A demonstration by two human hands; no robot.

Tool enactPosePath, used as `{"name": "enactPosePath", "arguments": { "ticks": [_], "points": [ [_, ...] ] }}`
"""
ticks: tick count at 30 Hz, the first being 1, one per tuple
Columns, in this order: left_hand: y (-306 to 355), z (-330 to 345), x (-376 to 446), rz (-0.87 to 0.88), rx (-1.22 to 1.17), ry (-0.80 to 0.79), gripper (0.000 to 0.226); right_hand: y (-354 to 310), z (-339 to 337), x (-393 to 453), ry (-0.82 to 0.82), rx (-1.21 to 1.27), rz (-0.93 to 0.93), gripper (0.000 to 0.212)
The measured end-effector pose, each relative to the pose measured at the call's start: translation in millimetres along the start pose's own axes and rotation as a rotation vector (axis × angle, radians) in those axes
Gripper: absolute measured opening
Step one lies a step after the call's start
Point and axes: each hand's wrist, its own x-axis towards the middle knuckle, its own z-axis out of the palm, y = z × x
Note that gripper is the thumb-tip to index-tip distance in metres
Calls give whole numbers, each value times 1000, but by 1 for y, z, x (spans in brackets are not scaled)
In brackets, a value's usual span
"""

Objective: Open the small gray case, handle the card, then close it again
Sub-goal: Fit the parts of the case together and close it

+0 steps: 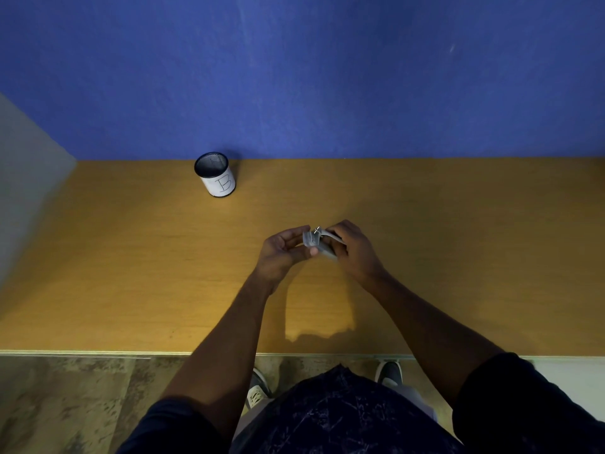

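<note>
The small gray case (320, 243) is held above the middle of the wooden table (131, 273), between both my hands. My left hand (284, 251) grips its left part, with the thumb under it and fingers behind. My right hand (352, 249) wraps around its right side. The case looks partly open, with a thin metal piece sticking up at its top. I cannot make out the card; the fingers hide much of the case.
A black mesh pen cup (216, 174) with a white label marked "B" stands at the back of the table, left of my hands. A blue wall (294, 77) rises behind the table. The table's front edge runs just before my body.
</note>
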Motion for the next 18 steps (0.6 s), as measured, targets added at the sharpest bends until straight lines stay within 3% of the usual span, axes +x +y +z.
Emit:
{"name": "enactPosePath", "arguments": {
  "ticks": [18],
  "points": [
    [-3, 3, -2, 3, -15, 8, 52, 3, 4, -6, 24, 53, 41, 14]
  ]
}}
